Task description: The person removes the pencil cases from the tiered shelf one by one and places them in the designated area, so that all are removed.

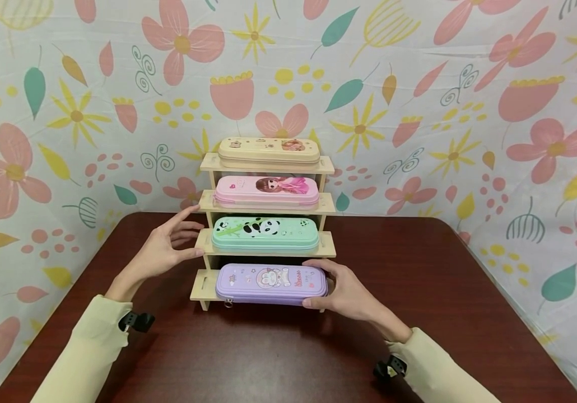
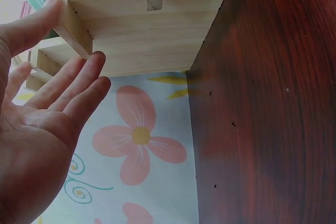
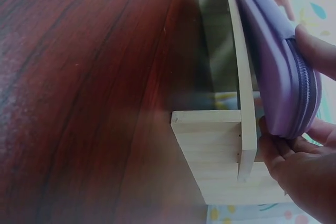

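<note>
A purple pencil case with a cartoon figure lies along the lowest step of a wooden tiered rack. My right hand grips its right end, thumb at the front edge and fingers behind. The right wrist view shows the zippered purple case tilted, its near end slightly off the step, within the right hand. At the rack's left side, my left hand is spread, fingertips at the step ends. In the left wrist view, the left hand has its thumb and fingers extended near the wooden edge.
Above the purple case, a green panda pencil case, a pink one with a doll and a cream one occupy the higher steps. The rack stands on a dark red-brown table before a floral cloth.
</note>
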Demonstrator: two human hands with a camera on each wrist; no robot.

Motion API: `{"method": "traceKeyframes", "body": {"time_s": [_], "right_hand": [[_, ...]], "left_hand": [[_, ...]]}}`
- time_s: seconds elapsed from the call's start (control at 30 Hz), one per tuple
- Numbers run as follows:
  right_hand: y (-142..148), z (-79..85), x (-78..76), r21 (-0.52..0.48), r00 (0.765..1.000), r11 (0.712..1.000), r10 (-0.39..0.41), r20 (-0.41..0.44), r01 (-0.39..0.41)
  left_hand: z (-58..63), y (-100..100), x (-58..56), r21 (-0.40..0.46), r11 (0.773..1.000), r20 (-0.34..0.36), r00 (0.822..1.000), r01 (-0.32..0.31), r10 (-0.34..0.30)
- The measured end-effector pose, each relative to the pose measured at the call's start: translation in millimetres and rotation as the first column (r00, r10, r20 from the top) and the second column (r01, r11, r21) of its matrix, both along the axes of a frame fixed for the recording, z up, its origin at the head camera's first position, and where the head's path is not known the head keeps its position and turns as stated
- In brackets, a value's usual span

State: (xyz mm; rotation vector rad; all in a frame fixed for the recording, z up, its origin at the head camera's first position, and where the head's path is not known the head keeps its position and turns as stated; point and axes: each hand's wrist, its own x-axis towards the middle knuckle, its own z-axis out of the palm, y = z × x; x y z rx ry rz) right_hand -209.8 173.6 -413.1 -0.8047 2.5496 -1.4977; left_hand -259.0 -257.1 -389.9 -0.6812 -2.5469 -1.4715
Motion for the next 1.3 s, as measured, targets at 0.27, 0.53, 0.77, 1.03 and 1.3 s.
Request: {"method": "traceKeyframes", "body": {"time_s": [0.27,0.53,0.77,1.03,1.3], "right_hand": [[7,-1.1,3.5,-0.014,0.999,0.999,-0.031,-0.01,0.031],[21,1.1,7.4,0.002,0.999,0.999,-0.037,-0.014,0.037],[40,1.7,9.7,-0.003,1.0,1.0,-0.018,-0.006,0.018],[68,11.1,11.8,-0.003,1.0,1.0,0.013,0.017,-0.013],[101,18.5,12.1,-0.028,0.999,0.999,0.032,0.02,-0.031]], "left_hand": [[0.0,1,-0.8,0.004,1.0,0.004,1.0,0.004,-0.004],[-0.7,1,-1.3,0.0,1.0,0.003,1.0,0.009,-0.009],[-2.0,0,-1.6,-0.001,1.0,0.003,1.0,0.009,-0.009],[-2.4,-2,-1.8,-0.001,1.0,0.005,1.0,0.008,-0.008],[-1.8,-2,-2.5,-0.005,1.0,0.008,1.0,0.003,-0.003]]}}
